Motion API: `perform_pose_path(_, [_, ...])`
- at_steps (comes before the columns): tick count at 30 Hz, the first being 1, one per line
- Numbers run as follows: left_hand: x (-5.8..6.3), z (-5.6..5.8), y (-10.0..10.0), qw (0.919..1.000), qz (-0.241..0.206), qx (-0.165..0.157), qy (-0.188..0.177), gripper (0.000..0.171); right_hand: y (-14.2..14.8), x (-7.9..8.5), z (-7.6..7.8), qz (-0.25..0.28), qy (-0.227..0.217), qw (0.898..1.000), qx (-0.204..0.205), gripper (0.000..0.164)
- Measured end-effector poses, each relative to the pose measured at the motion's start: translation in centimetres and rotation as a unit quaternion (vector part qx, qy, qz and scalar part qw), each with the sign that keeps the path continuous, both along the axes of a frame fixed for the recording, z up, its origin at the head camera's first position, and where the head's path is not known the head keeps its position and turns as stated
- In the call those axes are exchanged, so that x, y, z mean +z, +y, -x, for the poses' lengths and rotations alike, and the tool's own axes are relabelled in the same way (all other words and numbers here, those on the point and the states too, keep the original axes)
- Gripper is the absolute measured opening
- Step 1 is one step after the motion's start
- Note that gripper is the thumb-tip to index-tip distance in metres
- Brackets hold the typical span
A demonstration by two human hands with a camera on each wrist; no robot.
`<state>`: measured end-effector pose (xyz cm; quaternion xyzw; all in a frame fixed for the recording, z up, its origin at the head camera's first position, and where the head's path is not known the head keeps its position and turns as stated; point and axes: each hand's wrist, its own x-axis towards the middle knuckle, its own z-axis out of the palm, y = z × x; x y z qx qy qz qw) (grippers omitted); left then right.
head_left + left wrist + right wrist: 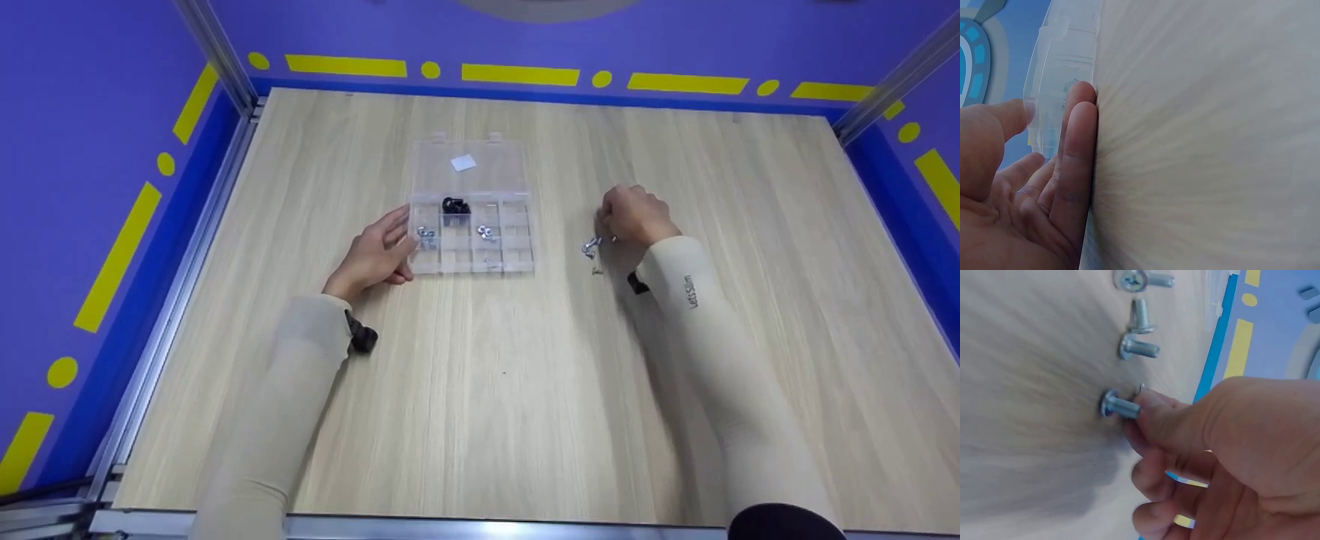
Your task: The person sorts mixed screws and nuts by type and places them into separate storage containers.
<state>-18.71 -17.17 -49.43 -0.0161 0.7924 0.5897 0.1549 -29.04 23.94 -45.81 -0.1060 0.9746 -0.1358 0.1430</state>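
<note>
Pale wood-grain bench (480,420) carries everything. On it, left of centre: clear rectangular plastic compartment box (465,265), its lid folded back flat. Judged light, thin-walled and apt to slide; best held low at a side wall. Left hand (375,251) at the box's left side, fingers loosely extended alongside, thumb touching the edge. Right hand (637,214) well apart from the box, fingers bent, thumb and forefinger drawn together low over the bench; a sliver of metal shows at the tips, but whether anything is pinched cannot be told. Glossy black cluster of small parts (455,207) in a rear compartment. Thin white paper square (463,163) on the lid. Small shiny metal pieces (485,233) in two other compartments. Silver round-headed metal screws (1144,347) lie on the bench beside the right hand, one shank end near the thumb tip. Judged light, rigid, hard to damage, smooth enough to slip or roll; best pinched across the shank, just under the head.
</note>
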Motion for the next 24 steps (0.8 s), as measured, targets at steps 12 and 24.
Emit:
perform_pose_path(12, [0.3, 0.4, 0.7, 0.9999, -0.005, -0.012, 0.007, 0.066, -1.6, 2.6, -1.1, 0.14, 0.136, 0.979, 0.059, 0.014])
perform_pose_path(24, [-0.1, 0.0, -0.1, 0.9999, 0.006, -0.008, 0.006, 0.066, -7.5, 4.6, -2.4, 0.181, 0.194, 0.954, 0.139, 0.016])
